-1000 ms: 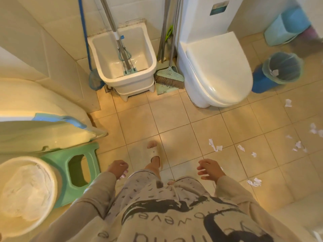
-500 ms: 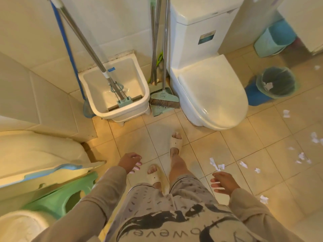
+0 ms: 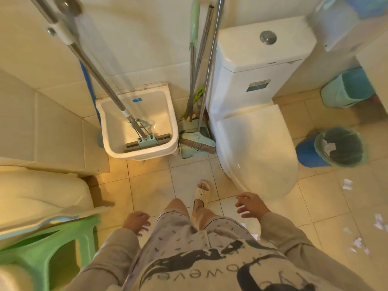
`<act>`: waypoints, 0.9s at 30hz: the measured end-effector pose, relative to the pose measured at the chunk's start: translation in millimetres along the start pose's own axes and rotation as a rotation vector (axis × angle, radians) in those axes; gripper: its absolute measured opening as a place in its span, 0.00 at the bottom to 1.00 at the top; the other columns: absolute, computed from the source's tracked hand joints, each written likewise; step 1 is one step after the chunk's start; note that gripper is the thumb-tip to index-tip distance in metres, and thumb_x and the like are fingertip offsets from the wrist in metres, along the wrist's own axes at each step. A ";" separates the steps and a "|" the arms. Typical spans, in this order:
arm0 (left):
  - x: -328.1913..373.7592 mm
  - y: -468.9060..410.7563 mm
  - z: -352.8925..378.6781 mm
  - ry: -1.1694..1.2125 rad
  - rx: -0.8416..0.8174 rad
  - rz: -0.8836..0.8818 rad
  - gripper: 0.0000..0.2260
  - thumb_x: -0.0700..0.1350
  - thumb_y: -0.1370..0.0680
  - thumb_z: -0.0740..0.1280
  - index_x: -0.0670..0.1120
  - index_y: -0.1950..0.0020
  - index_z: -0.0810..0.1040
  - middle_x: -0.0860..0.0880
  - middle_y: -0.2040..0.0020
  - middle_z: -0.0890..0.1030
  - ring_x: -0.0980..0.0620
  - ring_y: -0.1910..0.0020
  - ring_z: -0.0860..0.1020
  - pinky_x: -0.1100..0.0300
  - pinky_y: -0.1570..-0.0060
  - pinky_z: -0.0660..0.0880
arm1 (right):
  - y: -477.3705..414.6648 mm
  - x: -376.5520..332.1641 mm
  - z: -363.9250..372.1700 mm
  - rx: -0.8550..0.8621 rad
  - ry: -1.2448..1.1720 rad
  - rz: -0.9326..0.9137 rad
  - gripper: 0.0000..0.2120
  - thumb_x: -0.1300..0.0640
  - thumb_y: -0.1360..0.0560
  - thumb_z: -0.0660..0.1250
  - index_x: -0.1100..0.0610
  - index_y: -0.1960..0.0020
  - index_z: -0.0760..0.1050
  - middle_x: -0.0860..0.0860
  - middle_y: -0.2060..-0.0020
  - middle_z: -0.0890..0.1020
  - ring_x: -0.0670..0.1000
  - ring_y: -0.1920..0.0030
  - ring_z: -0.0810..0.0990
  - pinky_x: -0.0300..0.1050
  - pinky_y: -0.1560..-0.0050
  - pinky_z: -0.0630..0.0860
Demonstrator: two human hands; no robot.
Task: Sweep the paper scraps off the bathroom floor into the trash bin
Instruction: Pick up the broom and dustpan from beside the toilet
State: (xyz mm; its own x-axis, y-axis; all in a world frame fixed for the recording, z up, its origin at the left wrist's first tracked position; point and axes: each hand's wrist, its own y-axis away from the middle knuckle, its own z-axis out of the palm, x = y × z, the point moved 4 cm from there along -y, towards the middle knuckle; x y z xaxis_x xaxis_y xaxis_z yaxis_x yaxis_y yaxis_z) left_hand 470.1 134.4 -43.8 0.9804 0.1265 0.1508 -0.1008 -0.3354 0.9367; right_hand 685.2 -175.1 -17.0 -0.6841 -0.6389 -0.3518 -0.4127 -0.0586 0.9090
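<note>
A green broom (image 3: pixel 197 141) stands with its dustpan (image 3: pixel 190 131) between the mop sink and the toilet, handles leaning on the wall. White paper scraps (image 3: pixel 347 184) lie scattered on the tiled floor at the right, more of them near the right edge (image 3: pixel 379 221). A blue trash bin (image 3: pixel 308 153) with a green liner stands right of the toilet, some paper inside it. My left hand (image 3: pixel 136 222) hangs open by my left leg. My right hand (image 3: pixel 249 204) is open, fingers spread, in front of the toilet bowl. Neither holds anything.
A white toilet (image 3: pixel 258 148) fills the middle right. A mop (image 3: pixel 147 141) rests in the white floor sink (image 3: pixel 117 148). A green stool (image 3: pixel 48 250) and a pale tub (image 3: pixel 31 192) crowd the left. A second teal bin (image 3: pixel 346 87) stands far right.
I have stepped closer to the wall; the broom, sink and toilet now sit nearer and lower in view. Both hands stayed empty, the right one lifted slightly forward.
</note>
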 end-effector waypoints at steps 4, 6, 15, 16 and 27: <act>24.5 0.4 1.8 0.003 -0.009 0.026 0.06 0.40 0.19 0.60 0.42 0.54 0.74 0.45 0.66 0.77 0.49 0.72 0.73 0.62 0.72 0.66 | -7.8 -11.0 -4.7 -0.015 0.048 0.005 0.11 0.61 0.20 0.59 0.63 0.41 0.74 0.56 0.61 0.78 0.52 0.66 0.76 0.43 0.66 0.74; 39.2 -2.8 0.5 -0.005 -0.023 0.033 0.06 0.40 0.19 0.59 0.42 0.54 0.74 0.45 0.66 0.77 0.50 0.72 0.74 0.63 0.72 0.66 | -10.3 -13.2 -5.2 -0.016 0.062 0.022 0.12 0.61 0.20 0.59 0.64 0.40 0.73 0.56 0.60 0.78 0.52 0.65 0.76 0.43 0.66 0.75; 117.9 -4.8 -7.9 -0.087 -0.047 0.131 0.06 0.42 0.19 0.60 0.42 0.49 0.75 0.45 0.60 0.79 0.50 0.69 0.76 0.62 0.69 0.68 | -19.7 -38.2 -9.1 -0.035 -0.030 0.090 0.13 0.59 0.20 0.59 0.64 0.39 0.73 0.58 0.55 0.78 0.55 0.59 0.78 0.46 0.59 0.77; 132.5 -2.6 -8.5 -0.097 -0.045 0.158 0.06 0.42 0.19 0.59 0.43 0.49 0.75 0.44 0.58 0.79 0.51 0.69 0.76 0.62 0.69 0.69 | -22.4 -46.5 -9.5 -0.041 -0.086 0.097 0.12 0.59 0.21 0.60 0.64 0.40 0.73 0.58 0.56 0.78 0.55 0.59 0.78 0.47 0.60 0.77; 366.2 31.2 -41.4 -0.115 0.098 0.545 0.07 0.41 0.21 0.61 0.42 0.48 0.78 0.40 0.51 0.80 0.42 0.55 0.79 0.55 0.54 0.75 | -61.2 -238.3 -4.5 -0.167 -0.464 -0.092 0.06 0.60 0.22 0.62 0.62 0.47 0.73 0.58 0.58 0.79 0.55 0.57 0.79 0.45 0.59 0.78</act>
State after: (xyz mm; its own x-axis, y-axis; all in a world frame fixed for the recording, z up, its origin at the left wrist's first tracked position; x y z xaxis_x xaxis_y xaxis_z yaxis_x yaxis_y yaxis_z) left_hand 819.0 208.9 53.7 0.8040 -0.1896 0.5636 -0.5864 -0.4101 0.6985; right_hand 876.3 -22.7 12.2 -0.8603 -0.2186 -0.4605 -0.4084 -0.2449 0.8793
